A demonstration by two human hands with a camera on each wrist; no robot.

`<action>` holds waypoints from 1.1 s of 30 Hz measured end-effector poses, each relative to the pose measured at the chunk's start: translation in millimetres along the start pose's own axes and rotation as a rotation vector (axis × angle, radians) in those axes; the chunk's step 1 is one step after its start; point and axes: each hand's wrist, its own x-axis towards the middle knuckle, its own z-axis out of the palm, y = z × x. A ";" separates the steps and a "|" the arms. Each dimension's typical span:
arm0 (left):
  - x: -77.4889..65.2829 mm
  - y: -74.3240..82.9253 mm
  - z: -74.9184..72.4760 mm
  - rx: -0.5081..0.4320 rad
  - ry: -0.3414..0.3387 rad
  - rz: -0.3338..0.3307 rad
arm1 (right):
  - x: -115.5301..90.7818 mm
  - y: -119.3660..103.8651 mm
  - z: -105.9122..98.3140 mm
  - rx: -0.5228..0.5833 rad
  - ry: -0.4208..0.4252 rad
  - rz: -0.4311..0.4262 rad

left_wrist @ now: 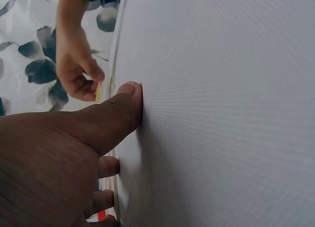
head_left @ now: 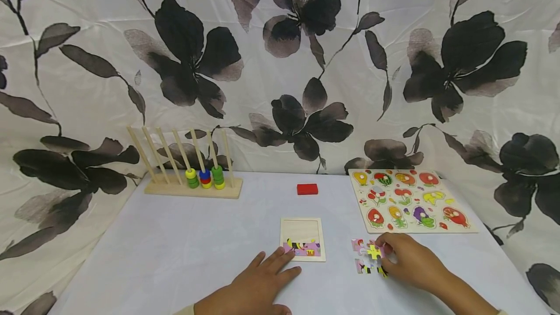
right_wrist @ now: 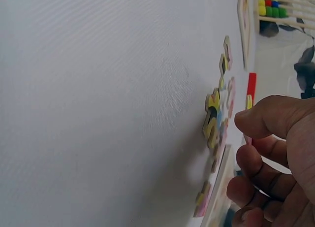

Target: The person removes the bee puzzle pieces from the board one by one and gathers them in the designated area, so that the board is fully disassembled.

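My left hand [head_left: 258, 283] lies with fingers spread at the lower left of a small wooden puzzle tray [head_left: 302, 227], fingertips on its edge. A strip of joined pink pieces [head_left: 308, 249] with a bee picture fills the tray's bottom. To the right, my right hand [head_left: 411, 261] pinches a yellow and pink puzzle piece [head_left: 374, 252] between thumb and fingers; the piece's edge [right_wrist: 249, 102] shows in the right wrist view. Below and around it, several loose puzzle pieces [head_left: 363, 266] lie on the table, partly hidden by the fingers.
A red block [head_left: 307, 189] lies behind the tray. At the back left stands a wooden peg stand [head_left: 192, 191] with coloured rings on some pegs. A fruit puzzle board [head_left: 411, 203] lies at the right, just beyond my right hand. A flowered cloth hangs behind the white table.
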 end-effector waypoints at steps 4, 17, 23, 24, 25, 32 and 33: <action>-0.3 -0.5 0.4 -0.001 0.003 0.004 | -1.7 5.6 -0.6 -0.016 -0.010 0.020; 1.3 -0.7 2.1 0.014 0.010 0.006 | -8.8 22.7 -1.2 -0.025 -0.040 0.068; 1.3 -0.4 1.7 0.021 0.014 0.007 | -12.8 30.9 -1.0 -0.031 -0.044 0.082; 1.3 -0.5 1.6 0.023 0.015 0.007 | -13.5 32.0 -1.0 -0.029 -0.045 0.085; 1.4 -0.5 1.6 0.026 0.016 0.007 | -14.1 33.1 -1.0 -0.025 -0.046 0.089; 1.4 -1.1 2.9 0.038 0.029 0.014 | -18.1 40.4 -1.1 -0.012 -0.065 0.109; 1.3 -1.1 2.9 0.039 0.031 0.016 | -18.4 41.3 -1.2 -0.011 -0.068 0.113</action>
